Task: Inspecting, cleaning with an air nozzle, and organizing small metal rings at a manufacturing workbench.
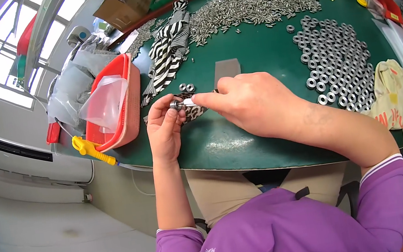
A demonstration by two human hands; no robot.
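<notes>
Pinching a small silver bolt (pixel 181 104) between both sets of fingertips, your left hand (pixel 165 128) and right hand (pixel 254 100) meet just above the green table (pixel 252 46). Loose washers (pixel 334 63) lie to your right; a bolt pile (pixel 252 8) sits beyond.

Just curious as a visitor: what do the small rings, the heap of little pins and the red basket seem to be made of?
The rings and pins look like bare metal, probably steel: silvery-grey and glinting. The red basket looks like moulded plastic: an even colour and a dull sheen. The part between left hand and right hand shines likewise.
</notes>
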